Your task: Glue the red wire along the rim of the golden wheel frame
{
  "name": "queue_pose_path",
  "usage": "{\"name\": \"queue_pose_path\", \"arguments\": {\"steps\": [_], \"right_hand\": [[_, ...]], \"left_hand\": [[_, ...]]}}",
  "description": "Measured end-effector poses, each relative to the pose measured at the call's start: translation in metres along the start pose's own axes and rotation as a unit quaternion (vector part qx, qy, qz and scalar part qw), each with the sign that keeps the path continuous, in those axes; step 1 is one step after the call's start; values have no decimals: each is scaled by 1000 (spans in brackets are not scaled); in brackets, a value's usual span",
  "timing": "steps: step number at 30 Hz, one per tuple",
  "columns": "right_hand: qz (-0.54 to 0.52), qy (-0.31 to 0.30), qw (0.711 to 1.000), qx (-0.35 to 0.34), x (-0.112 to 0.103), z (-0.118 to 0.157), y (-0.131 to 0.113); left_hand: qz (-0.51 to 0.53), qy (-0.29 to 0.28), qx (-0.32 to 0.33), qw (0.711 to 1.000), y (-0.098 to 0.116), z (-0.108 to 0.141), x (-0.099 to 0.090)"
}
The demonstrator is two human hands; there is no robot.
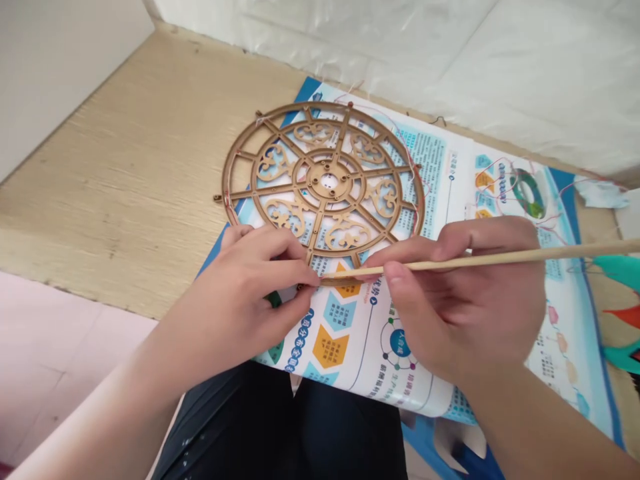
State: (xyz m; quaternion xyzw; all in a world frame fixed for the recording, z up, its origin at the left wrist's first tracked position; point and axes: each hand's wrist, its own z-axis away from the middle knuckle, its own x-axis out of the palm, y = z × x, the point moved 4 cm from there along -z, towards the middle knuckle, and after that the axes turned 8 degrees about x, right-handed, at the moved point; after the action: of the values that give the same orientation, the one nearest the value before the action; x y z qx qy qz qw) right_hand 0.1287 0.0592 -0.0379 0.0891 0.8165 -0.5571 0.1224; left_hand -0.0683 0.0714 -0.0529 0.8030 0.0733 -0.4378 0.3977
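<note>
A round bronze-coloured openwork frame [305, 159], like a spoked wheel with scroll ornaments, lies on a printed poster. At its near rim, the thumb and index finger of my left hand [250, 287] are pinched together; whether a thread is between them is too small to see. My right hand [465, 287] grips a thin, tapered wooden stick [500, 258], its narrow tip touching or just beside the rim near my left fingertips. Thin pinkish wire [417, 173] runs along the frame's right side and over the poster. My hands hide part of the near rim.
Under the frame, the blue-and-white poster [460, 180] covers part of a wooden board [125, 167]. Scissors with teal and orange handles [620, 357] lie at the right edge. A crumpled white scrap [600, 193] sits behind them. Plastic-covered wall [400, 47] borders the back.
</note>
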Motion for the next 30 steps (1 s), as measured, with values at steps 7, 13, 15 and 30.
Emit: {"name": "queue_pose_path", "arguments": {"steps": [7,13,15,30], "right_hand": [[96,-55,993,-41,3,-4,-9],[138,-7,986,-88,5,-13,-21],[137,9,986,-98,6,-16,-24],[89,-73,989,93,4,-11,-8]], "left_hand": [[-7,-3,-2,1000,-1,0,3],[-13,5,5,1000,-2,0,3],[-16,7,4,1000,-2,0,4],[-5,-15,-16,1000,-2,-1,4]]}}
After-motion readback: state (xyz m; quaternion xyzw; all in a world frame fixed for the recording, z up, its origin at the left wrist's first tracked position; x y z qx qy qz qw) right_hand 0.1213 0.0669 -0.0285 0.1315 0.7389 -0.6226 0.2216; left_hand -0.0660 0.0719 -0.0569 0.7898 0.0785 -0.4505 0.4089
